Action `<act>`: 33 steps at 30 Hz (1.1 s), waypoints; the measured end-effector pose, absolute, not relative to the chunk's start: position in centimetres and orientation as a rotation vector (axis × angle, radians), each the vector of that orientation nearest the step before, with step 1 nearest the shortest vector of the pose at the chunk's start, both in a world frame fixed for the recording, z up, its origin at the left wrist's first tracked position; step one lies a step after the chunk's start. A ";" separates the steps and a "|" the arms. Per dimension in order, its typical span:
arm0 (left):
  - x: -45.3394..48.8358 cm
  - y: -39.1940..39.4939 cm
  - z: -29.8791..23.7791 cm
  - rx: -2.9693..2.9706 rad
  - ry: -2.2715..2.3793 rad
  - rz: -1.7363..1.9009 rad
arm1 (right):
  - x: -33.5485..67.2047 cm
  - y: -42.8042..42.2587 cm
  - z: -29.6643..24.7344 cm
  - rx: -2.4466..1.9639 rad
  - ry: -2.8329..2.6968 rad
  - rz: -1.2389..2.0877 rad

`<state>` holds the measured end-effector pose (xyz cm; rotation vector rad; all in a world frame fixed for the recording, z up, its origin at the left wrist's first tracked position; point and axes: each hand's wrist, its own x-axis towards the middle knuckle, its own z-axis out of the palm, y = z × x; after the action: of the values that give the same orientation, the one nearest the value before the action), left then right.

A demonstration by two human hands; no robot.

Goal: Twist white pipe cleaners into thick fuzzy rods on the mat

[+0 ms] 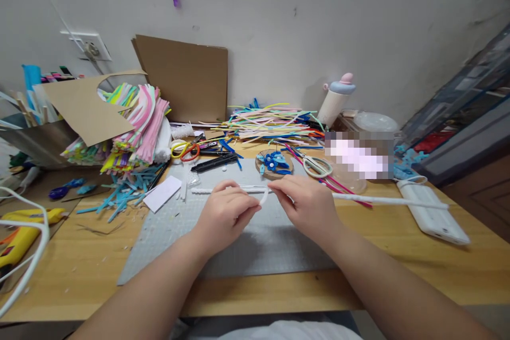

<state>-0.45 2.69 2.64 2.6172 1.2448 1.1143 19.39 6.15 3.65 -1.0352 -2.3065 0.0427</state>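
Observation:
Over the grey cutting mat [279, 247], my left hand [227, 215] and my right hand [306, 204] face each other, fingertips pinched. Between them a short white fuzzy strip [264, 196], apparently pipe cleaner, bends downward, with the left fingertips at its lower end. My right fingertips are at its upper end, beside a thin straight rod whose kind I cannot make out. A long white stem [374, 199] runs out past my right hand to the right. Another white length shows left of my left hand. Whether these pieces join is hidden behind the fingers.
Behind the hands lie a blue flower piece [274, 161], white-handled scissors [316, 166], a black marker [214, 162] and a pile of coloured pipe cleaners [274, 122]. A white phone-like device [434, 212] is at right. Yellow glue guns [19, 244] and a white cable occupy the left.

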 end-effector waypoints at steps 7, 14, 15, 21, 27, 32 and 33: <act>-2.4 3.3 4.5 2.743 1.326 1.158 | 19.2 5.5 4.3 -0.973 -2.494 -0.018; -2.6 3.2 5.2 2.649 1.218 1.014 | 19.0 4.9 4.5 -0.900 -2.613 -0.069; -2.4 3.2 5.2 2.636 1.195 1.001 | 19.0 4.9 4.4 -0.883 -2.631 -0.088; -2.4 3.4 5.2 2.528 1.140 1.033 | 18.9 4.9 4.0 -0.562 -2.721 -0.130; -2.1 4.3 3.5 2.178 1.240 1.123 | 19.1 5.0 4.3 -0.421 -2.438 0.338; -0.5 4.0 2.1 2.050 1.284 1.060 | 18.9 5.4 3.9 -0.561 -2.170 0.607; -0.2 3.8 2.0 2.060 1.296 1.032 | 18.9 5.5 3.7 -0.615 -2.118 0.605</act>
<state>-0.22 3.81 1.95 2.0601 1.2963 1.0317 18.87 5.48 3.71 -0.6148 -2.1179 0.6046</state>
